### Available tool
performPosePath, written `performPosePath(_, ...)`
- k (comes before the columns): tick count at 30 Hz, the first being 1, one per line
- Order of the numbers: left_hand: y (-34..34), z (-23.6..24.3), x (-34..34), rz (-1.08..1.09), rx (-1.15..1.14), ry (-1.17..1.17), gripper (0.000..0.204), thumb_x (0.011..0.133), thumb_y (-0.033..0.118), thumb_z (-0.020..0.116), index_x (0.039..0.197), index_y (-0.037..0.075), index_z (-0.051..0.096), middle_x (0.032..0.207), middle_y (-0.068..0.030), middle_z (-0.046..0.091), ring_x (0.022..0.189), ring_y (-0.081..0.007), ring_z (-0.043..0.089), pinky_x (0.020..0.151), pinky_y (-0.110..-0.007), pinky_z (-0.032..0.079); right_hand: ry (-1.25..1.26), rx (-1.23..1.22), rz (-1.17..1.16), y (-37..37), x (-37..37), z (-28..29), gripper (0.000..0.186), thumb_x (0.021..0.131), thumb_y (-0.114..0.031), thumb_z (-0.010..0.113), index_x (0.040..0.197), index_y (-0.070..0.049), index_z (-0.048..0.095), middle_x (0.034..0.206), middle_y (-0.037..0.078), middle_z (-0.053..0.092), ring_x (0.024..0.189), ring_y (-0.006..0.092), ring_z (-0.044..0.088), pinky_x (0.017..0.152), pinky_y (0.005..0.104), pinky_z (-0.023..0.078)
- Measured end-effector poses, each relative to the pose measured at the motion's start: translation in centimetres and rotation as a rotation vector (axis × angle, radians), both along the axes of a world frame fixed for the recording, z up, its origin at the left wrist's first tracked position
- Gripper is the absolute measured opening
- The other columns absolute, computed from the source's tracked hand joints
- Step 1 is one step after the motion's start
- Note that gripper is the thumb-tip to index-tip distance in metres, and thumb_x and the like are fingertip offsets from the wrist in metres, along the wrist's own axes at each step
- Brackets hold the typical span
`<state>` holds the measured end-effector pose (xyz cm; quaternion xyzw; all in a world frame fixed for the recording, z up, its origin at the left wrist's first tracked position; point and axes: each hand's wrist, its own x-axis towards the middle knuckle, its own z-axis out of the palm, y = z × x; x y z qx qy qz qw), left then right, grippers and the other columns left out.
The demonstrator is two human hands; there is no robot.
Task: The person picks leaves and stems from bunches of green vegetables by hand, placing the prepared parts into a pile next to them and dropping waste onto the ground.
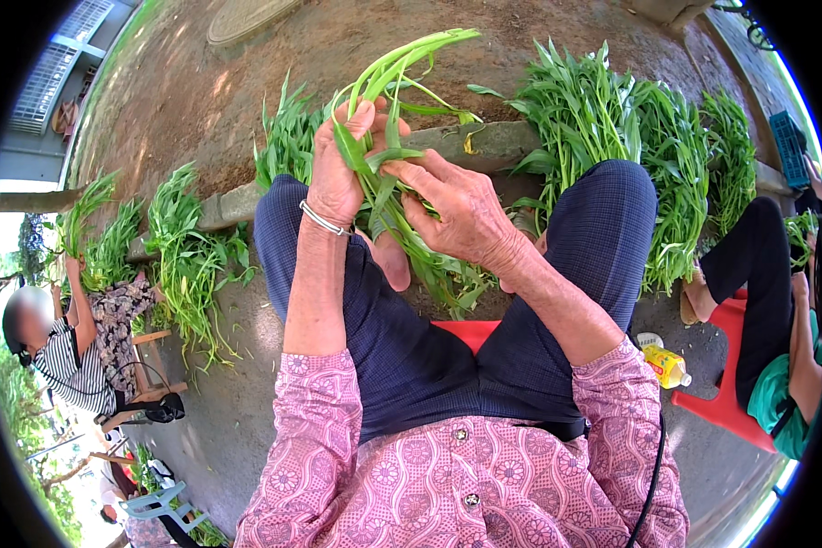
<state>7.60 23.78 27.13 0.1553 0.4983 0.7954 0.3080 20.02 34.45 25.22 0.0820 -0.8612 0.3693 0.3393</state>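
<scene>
A bunch of water spinach with long pale stems and narrow leaves is held up above my knees. My left hand, a metal bangle on its wrist, is closed round the stems, which arch up and to the right. My right hand is closed on the leaves of the same bunch, thumb and fingers pinching them beside my left hand. More leaves hang down between my knees. A yellowed bit of leaf dangles at the right of the bunch.
A large pile of greens leans on the stone kerb past my right knee; more lie at left. A yellow-labelled bottle stands by a red stool at right. People sit on both sides.
</scene>
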Motion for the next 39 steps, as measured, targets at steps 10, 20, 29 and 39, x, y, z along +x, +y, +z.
performPosePath(10,-0.7,0.3,-0.3,0.000,-0.020,-0.047,0.027,0.092,0.025,0.057,0.107,0.003,0.057,0.078,-0.0060,0.058,0.048,-0.0063,0.043,0.044,-0.022,0.041,0.061,-0.367,-0.303,3.4,0.5,1.2,0.009,0.080,-0.001,0.059,0.086,-0.002,0.066,0.077,0.009,0.064,0.061,0.0123,0.061,0.054,0.0237,0.048)
performPosePath(20,-0.5,0.4,-0.1,-0.114,0.021,-0.047,0.024,0.091,0.021,0.060,0.102,0.000,0.059,0.077,-0.0048,0.058,0.057,-0.0083,0.050,0.042,-0.022,0.041,-0.436,-0.775,-0.032,7.6,-0.1,0.0,0.024,0.089,-0.022,0.056,0.097,-0.003,0.070,0.061,-0.001,0.059,0.050,0.0038,0.045,0.046,0.0195,0.036)
performPosePath(29,-0.6,0.4,-0.2,-0.143,0.003,-0.038,0.020,0.091,0.019,0.059,0.100,0.000,0.059,0.075,-0.0038,0.057,0.062,-0.0095,0.053,0.042,-0.022,0.041,-0.590,-0.868,0.097,7.4,0.6,1.3,0.026,0.085,-0.021,0.062,0.096,0.002,0.068,0.072,0.000,0.062,0.057,0.0053,0.052,0.050,0.0195,0.040)
performPosePath(39,-0.2,0.6,0.2,-0.150,-0.100,0.029,0.026,0.094,0.023,0.054,0.105,-0.001,0.057,0.069,-0.0032,0.051,0.053,-0.0071,0.044,0.042,-0.020,0.036,-0.652,-0.814,0.169,7.3,0.5,1.1,0.022,0.081,-0.019,0.065,0.088,0.002,0.068,0.065,0.000,0.058,0.053,0.0052,0.049,0.048,0.0202,0.038)
